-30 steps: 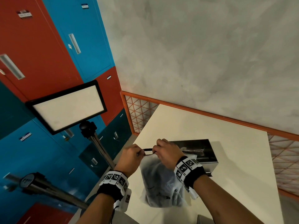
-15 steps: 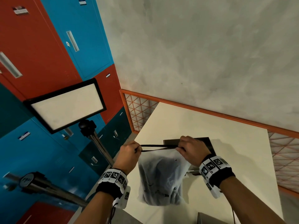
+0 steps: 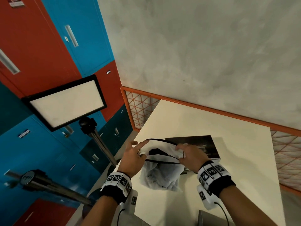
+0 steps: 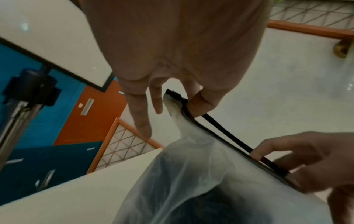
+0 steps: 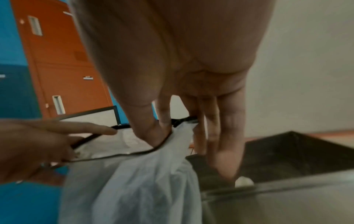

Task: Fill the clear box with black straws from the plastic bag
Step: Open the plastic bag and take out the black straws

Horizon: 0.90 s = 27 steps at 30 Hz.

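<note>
1. Your head view shows the plastic bag (image 3: 160, 175) pulled wide at its black-edged mouth, with a dark mass inside; your wrist views show only its cloudy film.
2. Your left hand (image 3: 132, 158) pinches the rim with thumb and a finger, other fingers straight. Your right hand (image 3: 189, 154) grips the opposite rim.
3. The bag hangs above the cream table (image 3: 187, 121), in front of the box (image 3: 199, 144), which looks dark here. A light panel (image 3: 65, 102) stands to the left.

plastic bag (image 3: 160, 176): translucent white, black rim | table (image 3: 211, 128): cream | lockers (image 3: 48, 46): red, blue
</note>
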Each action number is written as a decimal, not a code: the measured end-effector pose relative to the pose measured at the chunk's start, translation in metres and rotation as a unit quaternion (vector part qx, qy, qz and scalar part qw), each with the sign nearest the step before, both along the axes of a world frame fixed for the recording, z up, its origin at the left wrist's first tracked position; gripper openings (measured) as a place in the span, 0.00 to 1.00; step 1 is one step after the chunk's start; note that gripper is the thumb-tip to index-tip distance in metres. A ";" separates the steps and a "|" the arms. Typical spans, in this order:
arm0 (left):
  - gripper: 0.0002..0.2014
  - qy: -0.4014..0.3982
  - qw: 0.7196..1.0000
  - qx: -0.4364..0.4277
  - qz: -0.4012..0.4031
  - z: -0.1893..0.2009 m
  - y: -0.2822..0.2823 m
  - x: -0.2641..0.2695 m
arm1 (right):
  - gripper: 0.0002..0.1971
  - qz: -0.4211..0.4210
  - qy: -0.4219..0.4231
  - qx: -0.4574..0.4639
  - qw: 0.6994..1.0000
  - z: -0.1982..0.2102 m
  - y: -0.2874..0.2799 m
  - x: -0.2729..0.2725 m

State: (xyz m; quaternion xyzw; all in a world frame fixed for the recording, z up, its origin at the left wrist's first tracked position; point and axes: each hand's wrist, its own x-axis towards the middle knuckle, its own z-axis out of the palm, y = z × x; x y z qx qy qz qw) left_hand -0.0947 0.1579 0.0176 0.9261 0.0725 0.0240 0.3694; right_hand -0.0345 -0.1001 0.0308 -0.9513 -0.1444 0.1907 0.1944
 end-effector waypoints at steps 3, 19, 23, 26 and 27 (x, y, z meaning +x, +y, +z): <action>0.38 0.096 0.995 -0.036 -0.016 -0.014 -0.003 -0.002 | 0.30 -0.021 0.079 0.071 0.994 -0.017 0.012 -0.008; 0.34 0.168 0.835 -0.487 0.195 -0.040 -0.045 -0.025 | 0.24 -0.354 0.190 0.420 0.814 -0.079 0.044 -0.040; 0.19 0.215 0.827 -0.472 0.219 -0.039 -0.051 -0.030 | 0.21 -0.209 0.105 0.257 0.938 -0.084 0.039 -0.048; 0.12 0.225 0.826 -0.469 0.215 -0.042 -0.052 -0.027 | 0.13 -0.208 0.123 0.297 0.924 -0.081 0.039 -0.053; 0.11 0.221 0.842 -0.445 0.209 -0.043 -0.053 -0.026 | 0.08 -0.209 0.118 0.310 0.920 -0.083 0.039 -0.054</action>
